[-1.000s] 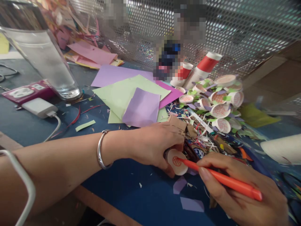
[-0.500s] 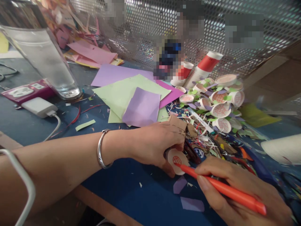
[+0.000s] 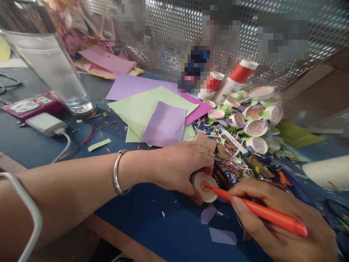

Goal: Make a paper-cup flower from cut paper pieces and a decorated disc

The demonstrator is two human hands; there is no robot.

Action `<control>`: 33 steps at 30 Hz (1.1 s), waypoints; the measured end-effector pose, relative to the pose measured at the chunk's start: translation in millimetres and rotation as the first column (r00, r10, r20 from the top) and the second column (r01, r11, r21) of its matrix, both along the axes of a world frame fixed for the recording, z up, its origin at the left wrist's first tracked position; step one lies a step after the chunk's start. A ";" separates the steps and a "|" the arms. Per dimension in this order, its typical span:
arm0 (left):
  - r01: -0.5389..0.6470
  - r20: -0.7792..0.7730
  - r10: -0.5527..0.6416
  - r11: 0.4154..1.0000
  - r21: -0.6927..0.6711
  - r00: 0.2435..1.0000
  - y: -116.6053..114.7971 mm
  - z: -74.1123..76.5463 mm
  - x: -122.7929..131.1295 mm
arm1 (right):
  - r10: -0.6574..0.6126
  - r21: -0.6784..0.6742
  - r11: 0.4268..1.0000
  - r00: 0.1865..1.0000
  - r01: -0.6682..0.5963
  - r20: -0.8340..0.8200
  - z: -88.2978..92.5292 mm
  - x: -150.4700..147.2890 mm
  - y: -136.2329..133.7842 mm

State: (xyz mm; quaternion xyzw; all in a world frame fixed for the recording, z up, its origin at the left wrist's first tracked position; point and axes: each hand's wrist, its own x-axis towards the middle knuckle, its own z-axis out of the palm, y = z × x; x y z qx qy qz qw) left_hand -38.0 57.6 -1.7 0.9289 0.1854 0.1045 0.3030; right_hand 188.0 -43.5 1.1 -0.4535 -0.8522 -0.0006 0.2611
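Note:
My left hand (image 3: 178, 169), with a silver bangle on the wrist, is closed around a small paper cup (image 3: 205, 186) lying on its side, its round base turned toward me. A red grid pattern is drawn on that base. My right hand (image 3: 278, 222) grips an orange pen (image 3: 261, 213) whose tip touches the drawn pattern on the cup's base. Both hands rest low over the blue table (image 3: 169, 233), at its near edge.
A heap of small cups with red-marked bases (image 3: 255, 116) lies among paper scraps at the right. Stacked red-and-white cups (image 3: 234, 80) lean behind it. Purple and green paper sheets (image 3: 155, 112) lie mid-table. A tall glass (image 3: 51, 69), charger (image 3: 46, 124) and power strip (image 3: 29, 106) sit at left.
The pen tip has shifted slightly over the cup's base while my right hand moved a little. The left hand keeps the cup in the same place.

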 end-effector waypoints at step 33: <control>0.006 0.012 -0.006 1.000 0.009 1.000 0.6 -0.3 0.4 | -0.086 -0.081 0.994 0.989 0.077 -0.117 -6.7 -0.5 -4.8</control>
